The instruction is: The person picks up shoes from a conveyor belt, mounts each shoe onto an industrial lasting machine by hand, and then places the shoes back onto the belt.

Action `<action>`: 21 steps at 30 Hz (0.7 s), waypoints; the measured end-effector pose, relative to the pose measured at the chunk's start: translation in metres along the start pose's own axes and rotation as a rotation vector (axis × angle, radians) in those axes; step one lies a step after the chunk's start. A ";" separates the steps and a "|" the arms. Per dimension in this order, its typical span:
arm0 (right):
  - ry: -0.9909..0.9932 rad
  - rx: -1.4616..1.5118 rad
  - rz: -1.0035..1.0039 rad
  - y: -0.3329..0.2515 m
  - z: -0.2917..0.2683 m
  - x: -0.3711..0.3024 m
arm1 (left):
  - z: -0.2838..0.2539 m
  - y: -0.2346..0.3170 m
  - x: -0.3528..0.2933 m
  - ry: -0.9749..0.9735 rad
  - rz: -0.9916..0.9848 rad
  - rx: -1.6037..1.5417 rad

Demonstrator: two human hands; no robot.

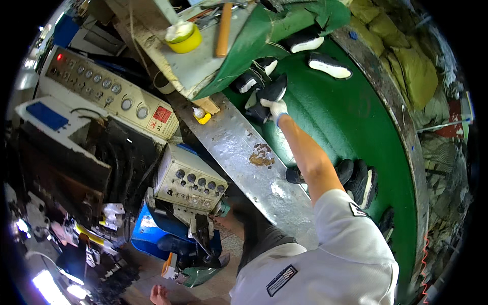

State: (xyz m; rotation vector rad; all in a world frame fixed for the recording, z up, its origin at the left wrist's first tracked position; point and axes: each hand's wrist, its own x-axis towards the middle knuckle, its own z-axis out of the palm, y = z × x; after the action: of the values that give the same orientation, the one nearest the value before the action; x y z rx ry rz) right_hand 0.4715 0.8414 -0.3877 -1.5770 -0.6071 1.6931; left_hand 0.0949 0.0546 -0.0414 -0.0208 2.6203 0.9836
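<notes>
Glossy green belt [351,122], blotched shiny metal ledge [236,136], matt cloth-like shoe [274,90], wooden handle [223,31]

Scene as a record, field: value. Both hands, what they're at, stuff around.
Right hand: pale glove, touching a dark shoe; grip unclear
Left hand: bare, at lower edge; fingers too small to read
Surface: green belt under the dark shoe
Other shoe: white-soled shoe, farther right on the green belt
Bench: bears yellow tub and wooden handle
Left side: control panel, red light lit
</notes>
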 end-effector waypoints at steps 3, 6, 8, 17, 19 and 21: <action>-0.423 0.352 0.195 -0.009 -0.018 -0.119 | 0.039 0.032 0.021 -0.129 0.205 -0.118; -0.685 0.437 0.115 0.030 -0.016 -0.231 | 0.070 0.079 0.034 -0.043 0.307 -0.204; -0.890 0.705 0.332 0.042 0.005 -0.318 | 0.098 0.127 0.034 -0.054 0.293 -0.327; -1.017 0.865 1.044 0.086 0.167 -0.499 | 0.140 0.218 0.035 -0.714 0.196 -0.594; -0.910 0.287 0.607 0.074 0.202 -0.546 | 0.119 0.185 0.066 -0.647 0.059 -0.742; -0.957 0.152 0.537 0.083 0.229 -0.562 | 0.095 0.165 0.079 -0.568 0.095 -0.719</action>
State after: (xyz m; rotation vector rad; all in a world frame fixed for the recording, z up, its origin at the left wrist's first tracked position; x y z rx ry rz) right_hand 0.2196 0.3874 -0.0628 -0.7660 -0.4883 2.8389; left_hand 0.0280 0.2489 -0.0283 0.1817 1.6795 1.6285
